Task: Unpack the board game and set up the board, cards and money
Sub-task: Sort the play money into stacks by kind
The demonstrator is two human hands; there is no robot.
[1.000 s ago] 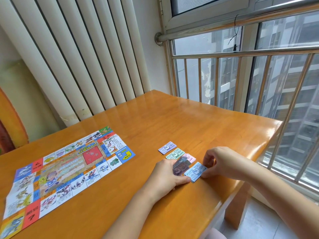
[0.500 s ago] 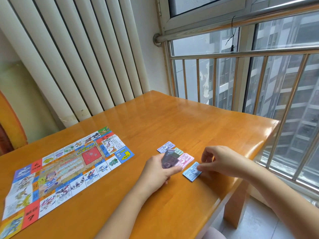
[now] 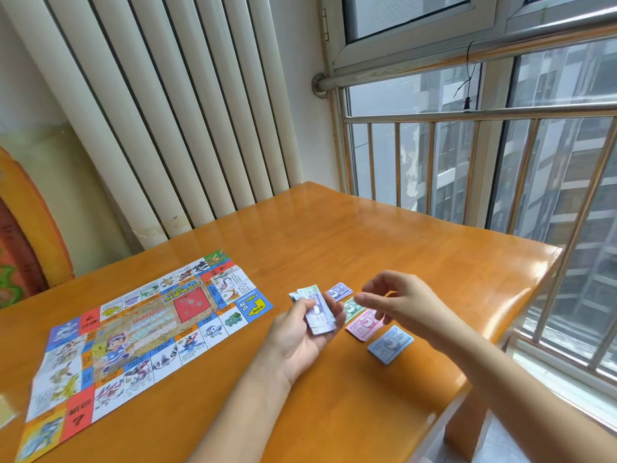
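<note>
A colourful paper game board [image 3: 140,332] lies unfolded on the left of the wooden table [image 3: 384,235]. My left hand [image 3: 300,339] holds a stack of play money [image 3: 317,312], thumb on top. My right hand [image 3: 397,302] hovers over the sorted piles, fingers loosely bent, holding nothing. On the table lie a purple pile [image 3: 340,291], a green pile [image 3: 352,308] partly behind my right hand, a pink pile [image 3: 362,326] and a blue pile [image 3: 390,344].
The table's right edge [image 3: 521,315] runs along a railed window [image 3: 467,168]. A white ribbed radiator [image 3: 160,121] stands behind the table. A small pale object [image 3: 5,412] sits at the table's left edge.
My right hand has let go of the blue pile and lifted towards the stack. My left hand has raised the stack slightly. The view has shifted.
</note>
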